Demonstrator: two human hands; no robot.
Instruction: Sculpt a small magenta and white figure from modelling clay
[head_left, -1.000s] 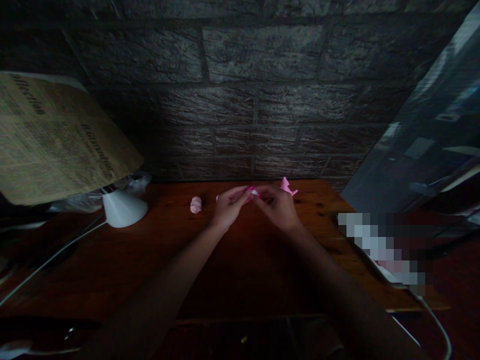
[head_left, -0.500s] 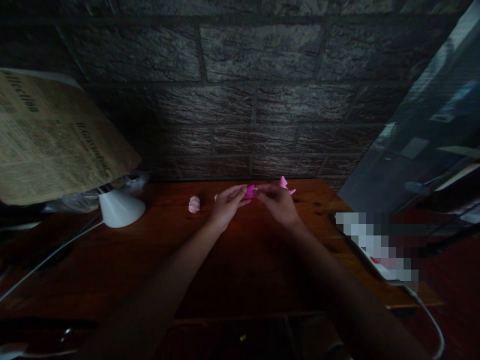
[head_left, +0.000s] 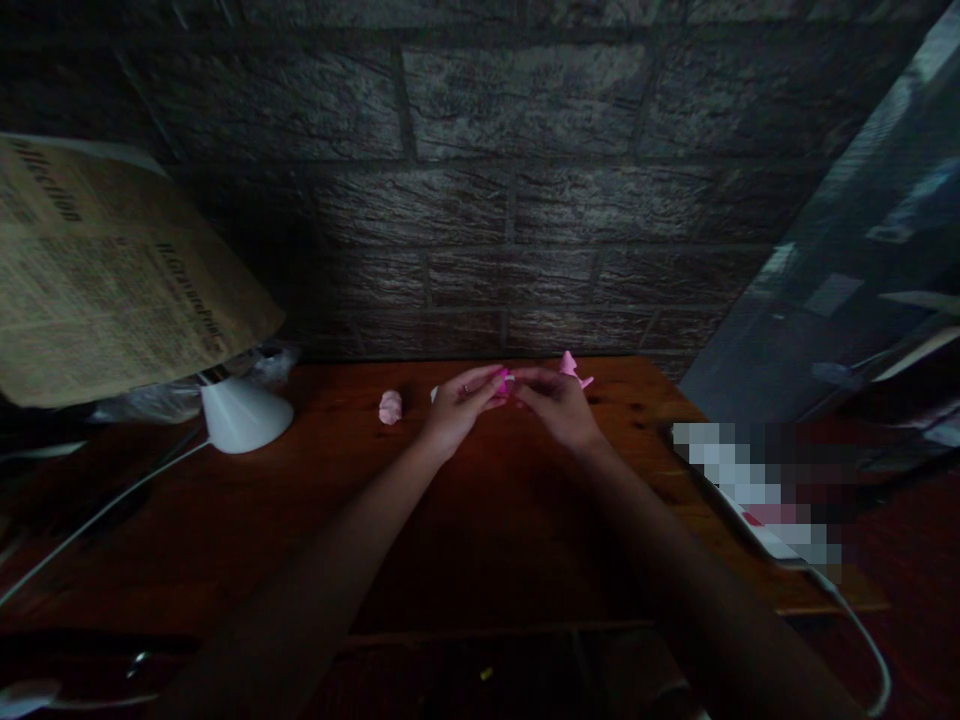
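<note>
My two bare forearms reach out over a dark wooden table. At its far middle, my left hand and right hand meet, fingertips pinching a small pink piece between them. Just past my right hand lies a pink scrap. Left of my left hand sits a pale pink lump, and farther left a white lamp base. A brick wall rises behind the table.

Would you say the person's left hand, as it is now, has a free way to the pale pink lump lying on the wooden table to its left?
Probably yes. The pale pink lump lies apart, with bare wooden table between it and the left hand. That hand, with the right hand, pinches a small bright pink piece, so it is occupied.
</note>
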